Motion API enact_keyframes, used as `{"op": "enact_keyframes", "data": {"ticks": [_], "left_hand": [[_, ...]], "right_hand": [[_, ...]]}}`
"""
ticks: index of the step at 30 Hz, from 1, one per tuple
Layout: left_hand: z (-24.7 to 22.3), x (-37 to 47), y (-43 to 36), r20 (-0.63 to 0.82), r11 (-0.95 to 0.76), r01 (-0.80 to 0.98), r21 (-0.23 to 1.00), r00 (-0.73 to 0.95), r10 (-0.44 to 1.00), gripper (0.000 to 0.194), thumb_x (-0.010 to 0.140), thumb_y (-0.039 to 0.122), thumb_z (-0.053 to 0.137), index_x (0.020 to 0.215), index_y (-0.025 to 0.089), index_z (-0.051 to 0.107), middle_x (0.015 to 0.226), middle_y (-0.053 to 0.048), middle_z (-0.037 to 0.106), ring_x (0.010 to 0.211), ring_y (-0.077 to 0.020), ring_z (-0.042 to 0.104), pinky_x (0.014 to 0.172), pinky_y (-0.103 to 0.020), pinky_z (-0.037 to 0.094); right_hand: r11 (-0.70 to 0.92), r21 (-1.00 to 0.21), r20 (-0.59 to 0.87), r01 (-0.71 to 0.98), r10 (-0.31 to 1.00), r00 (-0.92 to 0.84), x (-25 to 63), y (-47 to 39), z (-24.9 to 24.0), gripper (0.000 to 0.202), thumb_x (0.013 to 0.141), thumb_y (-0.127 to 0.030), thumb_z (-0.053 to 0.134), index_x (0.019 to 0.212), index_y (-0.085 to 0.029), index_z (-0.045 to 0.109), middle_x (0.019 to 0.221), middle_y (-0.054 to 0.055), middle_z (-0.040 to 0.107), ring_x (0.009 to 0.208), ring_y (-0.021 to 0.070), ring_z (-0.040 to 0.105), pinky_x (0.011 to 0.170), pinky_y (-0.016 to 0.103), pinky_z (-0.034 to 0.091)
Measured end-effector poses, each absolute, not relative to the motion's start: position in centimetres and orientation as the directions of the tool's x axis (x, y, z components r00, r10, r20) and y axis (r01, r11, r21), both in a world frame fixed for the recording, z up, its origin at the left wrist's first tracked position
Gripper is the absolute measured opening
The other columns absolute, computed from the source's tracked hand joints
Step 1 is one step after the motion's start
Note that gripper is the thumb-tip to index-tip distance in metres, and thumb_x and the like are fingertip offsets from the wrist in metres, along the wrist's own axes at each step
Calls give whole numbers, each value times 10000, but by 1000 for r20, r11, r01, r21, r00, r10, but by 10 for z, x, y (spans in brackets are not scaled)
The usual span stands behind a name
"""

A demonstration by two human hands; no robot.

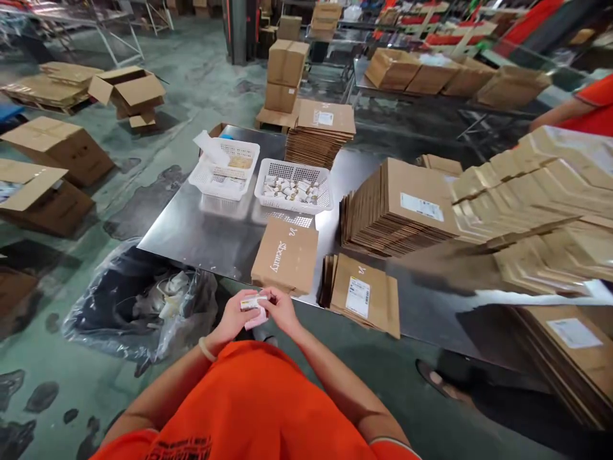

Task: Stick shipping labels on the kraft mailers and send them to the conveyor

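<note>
At the front edge of the table, my left hand (233, 317) wraps its fingers round a small white labelled bottle (249, 303). Yellow and dark print shows on its side. My right hand (283, 311) meets it from the other side, thumb and fingers pinched at the bottle's right end. A pale pink sheet (256, 319) hangs below the bottle between both hands; which hand grips it is hard to make out. Just beyond lies a closed brown carton (287, 252) printed "beauty". Behind that, a white basket (322, 203) holds several small white bottles with gold-coloured parts.
Another white basket (195, 176) stands at the table's far left. Flattened cartons (366, 294) and taller carton stacks (397, 198) fill the right side. A plastic-lined bin (90, 319) sits left of my knees. Someone's foot (438, 380) is at right.
</note>
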State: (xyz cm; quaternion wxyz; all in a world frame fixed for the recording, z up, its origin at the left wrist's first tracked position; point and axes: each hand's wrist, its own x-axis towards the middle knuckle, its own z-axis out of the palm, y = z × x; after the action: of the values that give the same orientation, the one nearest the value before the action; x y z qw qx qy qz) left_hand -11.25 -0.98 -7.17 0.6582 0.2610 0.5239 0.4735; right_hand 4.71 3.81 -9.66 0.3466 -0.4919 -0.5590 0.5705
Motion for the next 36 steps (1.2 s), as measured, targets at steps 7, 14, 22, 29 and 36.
{"op": "enact_keyframes", "data": {"ticks": [7,14,22,29,36], "left_hand": [[-68,-106,13,-438,426,-187,885,-24,899,440,505,316,935,895,156,812,806,-63,811,728,-220,715,720,-321,546],[-75,-99,28,-498,487,-182,854,-17,867,409,479,206,889,872,141,797,752,-56,797,668,-213,710,662,-305,539],[-77,-92,29,-384,374,-147,916,-50,922,404,554,225,859,948,161,800,847,-64,817,772,-231,733,784,-330,560],[-78,-92,37,-435,435,-186,881,45,900,480,490,277,957,929,139,819,869,-92,834,813,-273,764,832,-376,586],[-85,-82,22,-539,599,-261,757,268,799,574,482,406,1006,952,113,854,1029,-154,844,928,-322,778,934,-444,582]], "right_hand": [[12,-975,-18,220,990,-136,59,28,-88,170,823,-389,718,806,-238,794,705,21,705,655,197,638,649,327,542],[159,-898,160,411,987,-33,74,37,-78,245,897,-413,672,726,-239,693,929,62,721,804,200,660,728,328,544],[-99,-979,-113,177,991,-71,71,41,-90,232,814,-458,737,851,-231,763,657,-5,686,572,182,623,601,314,529],[161,-943,182,291,982,47,79,41,-76,174,856,-334,709,730,-258,802,1063,89,762,984,249,709,871,401,575],[14,-876,151,483,958,246,105,157,-53,86,740,-261,741,681,-202,723,1003,67,644,1021,255,605,967,419,481]]}}
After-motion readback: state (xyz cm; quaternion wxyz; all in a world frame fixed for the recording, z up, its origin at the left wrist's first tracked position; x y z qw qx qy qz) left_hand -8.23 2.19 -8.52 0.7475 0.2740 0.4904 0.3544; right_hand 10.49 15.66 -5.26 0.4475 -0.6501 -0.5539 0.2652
